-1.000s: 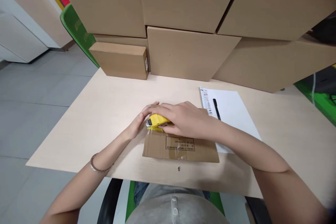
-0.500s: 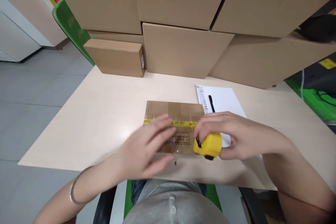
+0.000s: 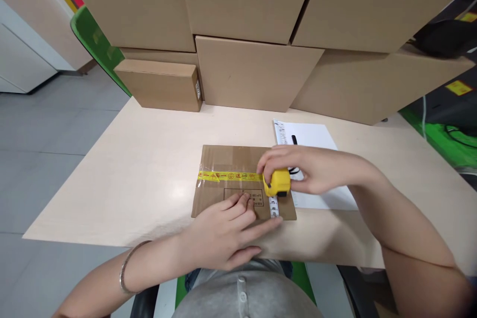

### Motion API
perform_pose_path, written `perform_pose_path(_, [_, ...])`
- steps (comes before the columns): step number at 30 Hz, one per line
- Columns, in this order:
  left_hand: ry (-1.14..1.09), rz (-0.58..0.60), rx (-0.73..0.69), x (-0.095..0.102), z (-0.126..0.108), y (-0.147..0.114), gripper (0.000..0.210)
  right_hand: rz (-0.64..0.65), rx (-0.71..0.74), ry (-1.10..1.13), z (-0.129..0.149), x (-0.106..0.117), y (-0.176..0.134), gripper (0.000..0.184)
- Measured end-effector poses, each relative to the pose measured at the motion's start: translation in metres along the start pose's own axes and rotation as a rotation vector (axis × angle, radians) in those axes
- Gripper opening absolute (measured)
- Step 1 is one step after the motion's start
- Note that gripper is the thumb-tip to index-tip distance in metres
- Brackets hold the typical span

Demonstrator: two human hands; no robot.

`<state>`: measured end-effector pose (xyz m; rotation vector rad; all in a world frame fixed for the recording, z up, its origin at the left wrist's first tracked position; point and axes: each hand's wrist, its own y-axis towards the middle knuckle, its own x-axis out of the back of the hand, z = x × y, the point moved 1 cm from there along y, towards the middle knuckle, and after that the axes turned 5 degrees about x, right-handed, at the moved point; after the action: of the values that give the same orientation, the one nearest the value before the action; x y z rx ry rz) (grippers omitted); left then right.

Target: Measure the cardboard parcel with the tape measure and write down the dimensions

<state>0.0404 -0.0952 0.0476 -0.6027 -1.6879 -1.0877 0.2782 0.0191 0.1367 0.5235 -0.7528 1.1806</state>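
A flat cardboard box [image 3: 219, 159] with a yellow printed tape strip lies near the table's front edge. Over its right part my right hand [image 3: 294, 166] is closed around a yellow tape measure [image 3: 278, 182]. A short length of white blade [image 3: 274, 206] sticks out of the case toward me, across the box's top. My left hand [image 3: 234, 231] rests on the box's front edge, fingers stretched out. Its index fingertip touches the blade's end by the front edge. Behind my right hand lies white paper [image 3: 320, 201] with a black pen [image 3: 294, 139] on it.
Large cardboard boxes [image 3: 257, 72] are stacked along the back of the table [image 3: 156, 159]. A smaller closed carton [image 3: 156, 84] stands at the back left. To the left is a green panel [image 3: 93, 39]. Dark equipment and a cable are at the far right.
My right hand has moved back and slightly left with the tape measure, whose blade now shows. My left hand has moved right and toward me, its index finger reaching the blade's end.
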Motion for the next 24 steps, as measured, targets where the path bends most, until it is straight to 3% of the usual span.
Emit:
perform_pose_path(7, [-0.007, -0.007, 0.009, -0.002, -0.002, 0.002, 0.052, -0.129, -0.116, -0.088, -0.05, 0.051, 0.023, 0.035])
perform_pose_path(14, [-0.011, -0.009, 0.02, -0.001, 0.0, 0.003, 0.051, -0.075, -0.181, 0.027, -0.08, 0.052, 0.036, 0.037])
perform_pose_path(20, [0.007, -0.015, -0.001, -0.003, -0.001, 0.002, 0.054, -0.155, -0.128, -0.05, -0.057, 0.055, 0.022, 0.035])
perform_pose_path(24, [0.065, -0.014, -0.035, -0.009, -0.001, 0.0, 0.057, -0.056, -0.023, -0.046, -0.016, 0.026, 0.014, 0.042])
